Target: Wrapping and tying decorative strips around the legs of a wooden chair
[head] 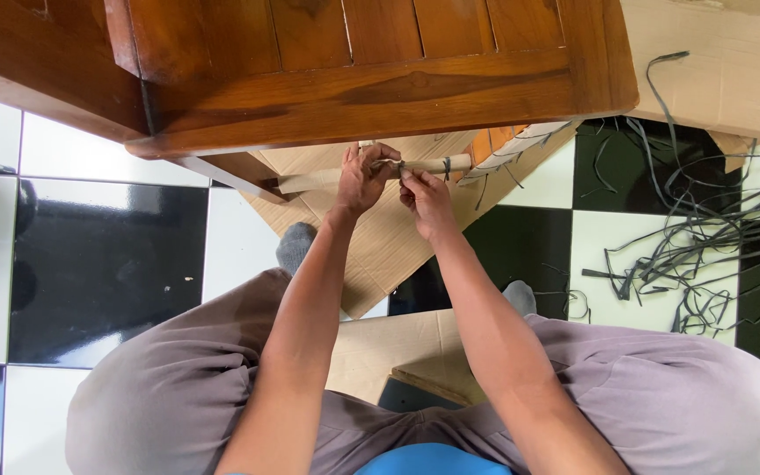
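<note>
The left hand (pixel 361 180) grips a pale rail (pixel 371 172) under the wooden chair frame (pixel 371 97); the right hand (pixel 426 198) pinches a dark strip (pixel 398 166) against it. Only one band is wrapped; loose strips (pixel 705 255) lie right of the frame.

The big chair frame (pixel 371 97) is solid wood with a warm reddish-brown varnish, pretty glossy, grain showing. The rail (pixel 380 171) between the hands looks like bare pale wood, matt. Cardboard sheets (pixel 380 246) underneath are plain brown and dull. Floor tiles (pixel 107 264) are black-and-white ceramic, super shiny, mirror-like reflections. The loose strips (pixel 697 255) look like flat dark plastic or synthetic rattan. Trousers (pixel 169 396) are soft greyish cloth.
</note>
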